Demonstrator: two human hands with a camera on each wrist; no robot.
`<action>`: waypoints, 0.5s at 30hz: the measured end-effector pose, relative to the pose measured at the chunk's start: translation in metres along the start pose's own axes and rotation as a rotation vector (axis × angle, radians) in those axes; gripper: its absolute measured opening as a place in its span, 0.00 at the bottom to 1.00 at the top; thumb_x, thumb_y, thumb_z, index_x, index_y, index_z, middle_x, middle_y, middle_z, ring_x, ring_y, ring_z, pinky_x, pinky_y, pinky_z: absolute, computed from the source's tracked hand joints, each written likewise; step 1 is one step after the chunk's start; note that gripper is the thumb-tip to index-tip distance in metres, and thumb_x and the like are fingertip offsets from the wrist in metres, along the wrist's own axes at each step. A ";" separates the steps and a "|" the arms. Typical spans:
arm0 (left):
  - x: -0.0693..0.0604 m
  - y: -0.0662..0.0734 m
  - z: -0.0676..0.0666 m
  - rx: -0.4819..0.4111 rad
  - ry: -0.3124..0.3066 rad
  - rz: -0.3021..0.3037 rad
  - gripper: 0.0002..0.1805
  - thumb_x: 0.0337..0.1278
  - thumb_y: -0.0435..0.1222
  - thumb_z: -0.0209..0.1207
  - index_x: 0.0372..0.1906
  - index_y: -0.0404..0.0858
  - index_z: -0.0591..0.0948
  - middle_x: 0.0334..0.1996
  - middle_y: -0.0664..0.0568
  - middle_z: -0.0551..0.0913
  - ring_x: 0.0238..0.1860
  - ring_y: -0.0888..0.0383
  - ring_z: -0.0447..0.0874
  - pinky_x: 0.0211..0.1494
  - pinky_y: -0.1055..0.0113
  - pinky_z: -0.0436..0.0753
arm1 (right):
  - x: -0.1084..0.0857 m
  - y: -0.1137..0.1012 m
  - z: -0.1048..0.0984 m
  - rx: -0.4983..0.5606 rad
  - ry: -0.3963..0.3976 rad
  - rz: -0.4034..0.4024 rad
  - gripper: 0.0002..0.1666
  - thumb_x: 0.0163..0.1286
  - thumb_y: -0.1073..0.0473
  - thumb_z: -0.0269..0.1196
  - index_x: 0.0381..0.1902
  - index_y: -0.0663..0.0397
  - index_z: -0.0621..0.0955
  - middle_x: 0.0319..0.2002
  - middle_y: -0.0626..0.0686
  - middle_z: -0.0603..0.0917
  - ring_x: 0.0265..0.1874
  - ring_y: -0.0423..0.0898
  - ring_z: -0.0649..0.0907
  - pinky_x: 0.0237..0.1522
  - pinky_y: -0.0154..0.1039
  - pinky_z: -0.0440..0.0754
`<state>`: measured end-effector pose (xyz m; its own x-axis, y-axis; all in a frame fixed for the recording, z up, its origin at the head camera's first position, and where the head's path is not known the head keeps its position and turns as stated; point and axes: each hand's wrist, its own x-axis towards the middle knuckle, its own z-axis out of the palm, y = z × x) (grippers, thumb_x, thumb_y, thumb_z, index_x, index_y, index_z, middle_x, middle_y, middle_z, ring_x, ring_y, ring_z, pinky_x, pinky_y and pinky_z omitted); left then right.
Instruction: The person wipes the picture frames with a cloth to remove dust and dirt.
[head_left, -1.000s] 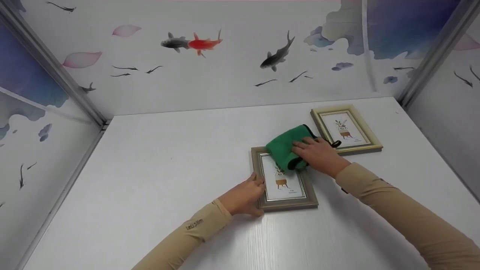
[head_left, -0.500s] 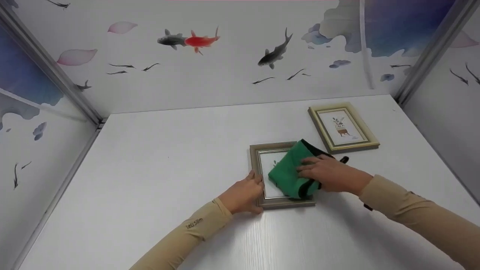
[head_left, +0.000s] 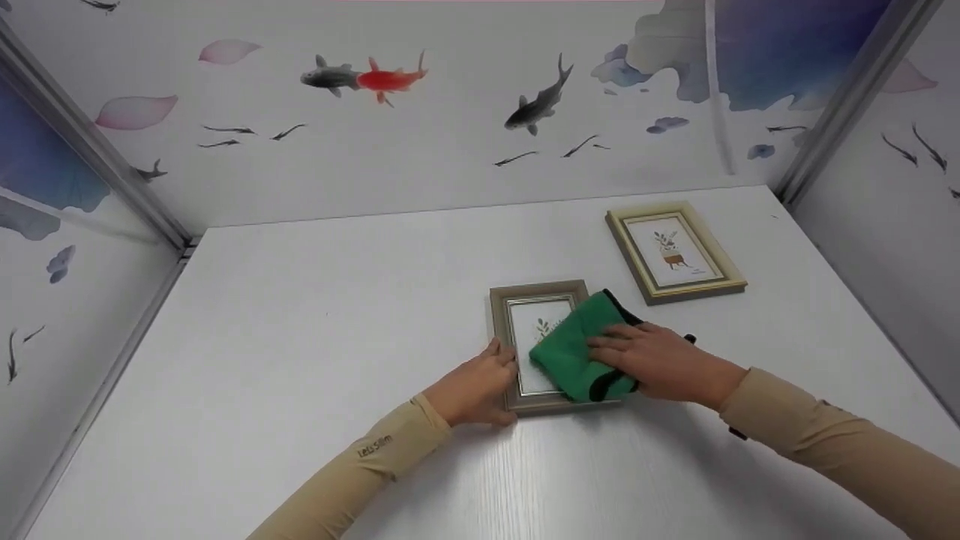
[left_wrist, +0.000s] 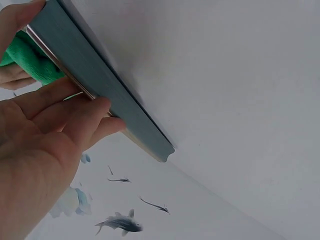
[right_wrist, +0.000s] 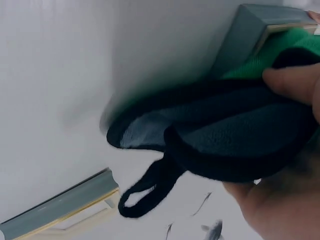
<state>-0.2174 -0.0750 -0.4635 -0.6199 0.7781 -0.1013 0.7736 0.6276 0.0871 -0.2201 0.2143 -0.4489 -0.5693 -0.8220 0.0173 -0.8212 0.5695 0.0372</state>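
Observation:
A brown-grey picture frame (head_left: 501, 315) with a potted-plant print lies flat on the white table. My left hand (head_left: 472, 386) grips its left side, fingers at the edge and thumb by the near corner. In the left wrist view the fingers of that hand (left_wrist: 60, 120) rest along the rim of the frame (left_wrist: 100, 75). My right hand (head_left: 664, 364) holds a folded green cloth (head_left: 574, 349) with black edging against the frame's right part, hiding part of the print. In the right wrist view, the cloth's dark folds (right_wrist: 230, 135) and black loop (right_wrist: 150, 190) hang out beside the thumb.
A second picture frame (head_left: 720, 251), gold-coloured with a similar print, lies farther back on the right. The white table (head_left: 337, 322) meets a back wall (head_left: 450, 165) painted with fish. Side walls with metal posts (head_left: 142, 180) bound it left and right.
The right hand has drawn the cloth from the frame's upper part toward its near right corner, then slightly left. The left hand keeps its place on the frame. The head view has shifted a little.

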 end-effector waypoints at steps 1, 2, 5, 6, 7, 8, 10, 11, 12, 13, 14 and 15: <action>0.000 0.000 -0.001 0.003 0.003 0.006 0.36 0.48 0.47 0.71 0.55 0.23 0.76 0.61 0.33 0.72 0.64 0.33 0.65 0.68 0.58 0.63 | 0.004 0.002 0.003 -0.028 0.012 0.026 0.33 0.52 0.68 0.74 0.57 0.61 0.77 0.58 0.58 0.78 0.57 0.58 0.75 0.52 0.56 0.76; 0.000 -0.001 -0.001 0.006 0.005 0.010 0.36 0.48 0.47 0.71 0.55 0.23 0.76 0.61 0.32 0.72 0.64 0.34 0.65 0.68 0.57 0.63 | 0.009 0.004 0.005 -0.052 0.025 0.051 0.34 0.52 0.67 0.74 0.58 0.62 0.76 0.58 0.60 0.77 0.57 0.59 0.75 0.51 0.56 0.77; 0.002 0.001 -0.001 0.031 0.021 0.035 0.32 0.48 0.47 0.70 0.49 0.23 0.79 0.58 0.33 0.75 0.63 0.38 0.69 0.69 0.54 0.60 | 0.025 0.012 0.011 -0.100 0.034 0.131 0.34 0.56 0.63 0.73 0.59 0.66 0.74 0.60 0.64 0.75 0.58 0.62 0.74 0.50 0.58 0.77; 0.004 0.002 -0.001 0.046 0.026 0.043 0.32 0.48 0.47 0.70 0.48 0.24 0.80 0.57 0.33 0.75 0.62 0.39 0.70 0.69 0.54 0.59 | 0.031 0.015 0.012 -0.114 0.026 0.161 0.34 0.57 0.62 0.72 0.60 0.66 0.73 0.60 0.65 0.75 0.58 0.63 0.74 0.50 0.58 0.76; 0.006 0.003 0.000 0.067 0.032 0.051 0.31 0.48 0.48 0.70 0.47 0.24 0.80 0.57 0.33 0.75 0.62 0.40 0.71 0.69 0.53 0.60 | 0.036 0.018 0.012 -0.129 0.016 0.190 0.34 0.58 0.60 0.71 0.60 0.66 0.73 0.60 0.65 0.74 0.57 0.63 0.74 0.50 0.59 0.76; 0.008 0.005 0.001 0.085 0.035 0.057 0.31 0.49 0.48 0.70 0.46 0.25 0.81 0.56 0.33 0.75 0.61 0.40 0.71 0.69 0.52 0.60 | 0.040 0.021 0.012 -0.137 0.005 0.220 0.34 0.59 0.58 0.71 0.60 0.66 0.73 0.60 0.66 0.74 0.57 0.63 0.74 0.49 0.59 0.76; 0.012 0.008 0.002 0.129 0.041 0.071 0.30 0.49 0.50 0.69 0.45 0.26 0.82 0.56 0.34 0.76 0.60 0.41 0.73 0.69 0.52 0.60 | 0.049 0.025 0.011 -0.138 -0.015 0.287 0.31 0.61 0.57 0.69 0.58 0.66 0.74 0.59 0.66 0.75 0.56 0.63 0.75 0.48 0.59 0.76; 0.015 0.009 0.002 0.142 0.042 0.077 0.29 0.49 0.50 0.68 0.44 0.27 0.82 0.56 0.34 0.76 0.59 0.42 0.74 0.69 0.51 0.61 | 0.052 0.027 0.011 -0.135 -0.019 0.319 0.30 0.61 0.57 0.69 0.57 0.66 0.74 0.57 0.65 0.76 0.54 0.63 0.76 0.48 0.59 0.76; 0.017 0.011 0.003 0.156 0.044 0.081 0.29 0.50 0.50 0.68 0.44 0.28 0.82 0.56 0.33 0.76 0.59 0.42 0.74 0.69 0.51 0.61 | 0.056 0.028 0.009 -0.126 -0.026 0.351 0.27 0.62 0.57 0.68 0.54 0.66 0.75 0.55 0.65 0.78 0.51 0.63 0.77 0.46 0.59 0.77; 0.018 0.012 0.003 0.165 0.046 0.084 0.28 0.49 0.50 0.68 0.42 0.29 0.83 0.55 0.34 0.77 0.59 0.43 0.75 0.69 0.51 0.61 | 0.060 0.028 0.008 -0.113 -0.031 0.379 0.24 0.62 0.57 0.68 0.51 0.66 0.76 0.51 0.65 0.79 0.49 0.63 0.78 0.45 0.59 0.77; 0.020 0.013 0.003 0.172 0.048 0.087 0.27 0.49 0.51 0.68 0.41 0.30 0.83 0.54 0.34 0.77 0.58 0.44 0.75 0.69 0.51 0.61 | 0.065 0.027 0.007 -0.097 -0.033 0.402 0.20 0.62 0.58 0.67 0.47 0.66 0.77 0.47 0.65 0.80 0.45 0.63 0.79 0.43 0.58 0.78; 0.022 0.014 0.003 0.183 0.053 0.091 0.25 0.49 0.51 0.68 0.40 0.31 0.83 0.53 0.36 0.78 0.57 0.45 0.76 0.68 0.51 0.62 | 0.070 0.026 0.006 -0.076 -0.039 0.425 0.17 0.63 0.59 0.67 0.43 0.67 0.77 0.42 0.64 0.81 0.42 0.62 0.79 0.41 0.58 0.78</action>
<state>-0.2197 -0.0497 -0.4679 -0.5489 0.8345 -0.0490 0.8345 0.5437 -0.0890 -0.2814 0.1721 -0.4524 -0.8586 -0.5126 0.0097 -0.5087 0.8541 0.1088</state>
